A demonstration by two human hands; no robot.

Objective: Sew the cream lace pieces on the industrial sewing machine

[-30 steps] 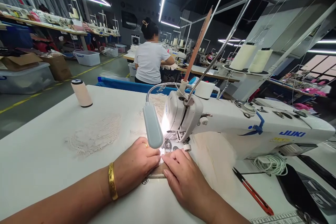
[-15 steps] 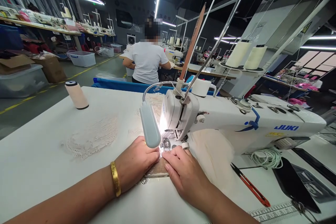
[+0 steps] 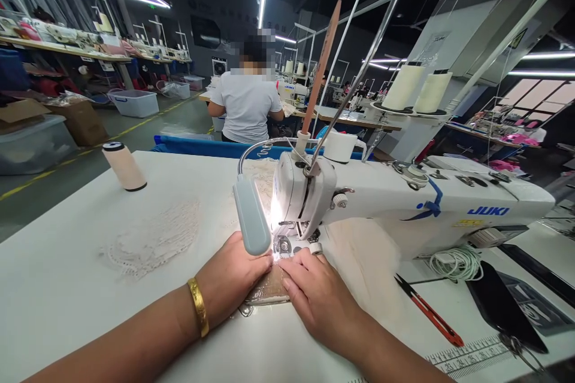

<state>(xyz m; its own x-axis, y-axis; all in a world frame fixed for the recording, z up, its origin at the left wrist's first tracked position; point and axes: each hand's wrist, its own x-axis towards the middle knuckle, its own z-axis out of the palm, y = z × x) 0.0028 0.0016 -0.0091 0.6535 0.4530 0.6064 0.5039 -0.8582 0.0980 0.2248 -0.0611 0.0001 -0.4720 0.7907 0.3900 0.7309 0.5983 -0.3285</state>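
Observation:
A white sewing machine [image 3: 386, 191] stands across the table, its needle area brightly lit behind a grey-green lamp [image 3: 254, 215]. My left hand [image 3: 231, 278], with a gold bracelet at the wrist, has its fingers bunched at the front of the needle area. Opposite it, my right hand [image 3: 318, 293] rests with fingers bent and fingertips near the presser foot. Between them lies a brownish, shiny plate [image 3: 269, 288]. What the fingertips press on is too small and glary to make out. Sheer beige fabric [image 3: 363, 263] spreads under the machine arm.
Lace [image 3: 157, 236] and a peach thread cone [image 3: 124, 166] are on the table's left. Right of my right hand lie red-handled snips [image 3: 429, 311], a black phone-like object [image 3: 507, 308], a ruler [image 3: 471, 356] and coiled pale cord [image 3: 457, 262]. A person [image 3: 245, 105] sits ahead, facing away.
The whole view has shifted slightly, so the machine and table things appear a little further left. Both hands keep nearly the same place at the needle area.

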